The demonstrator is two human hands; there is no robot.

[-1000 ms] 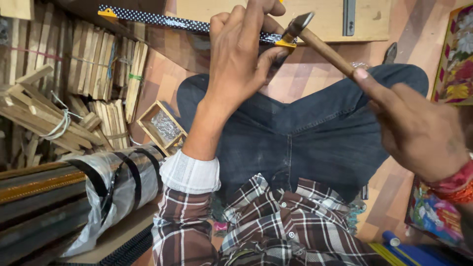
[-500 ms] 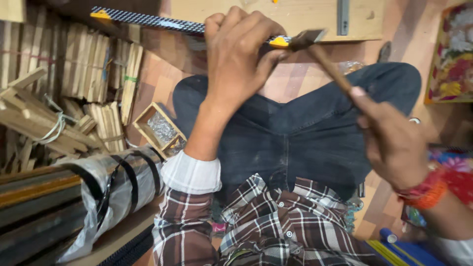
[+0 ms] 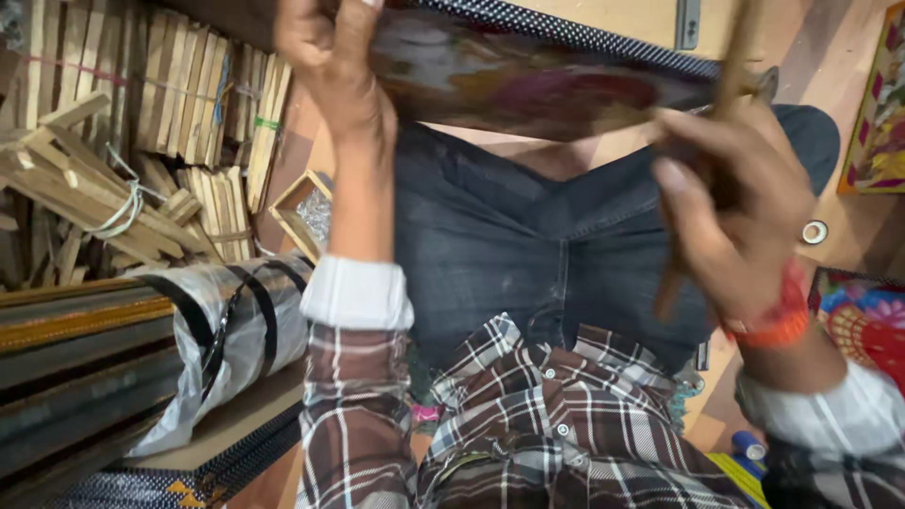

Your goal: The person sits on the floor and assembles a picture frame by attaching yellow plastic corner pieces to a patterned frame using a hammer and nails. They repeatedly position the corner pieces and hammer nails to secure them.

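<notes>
Across the lap, the left hand (image 3: 330, 57) grips a framed picture (image 3: 528, 90) by its top edge, fingers curled shut. Right hand (image 3: 735, 198) clasps a hammer handle (image 3: 726, 85); steady the frame before striking, I'd judge.

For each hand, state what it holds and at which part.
The left hand grips the framed picture at its left end. The right hand grips a wooden hammer handle around its lower part.
</notes>
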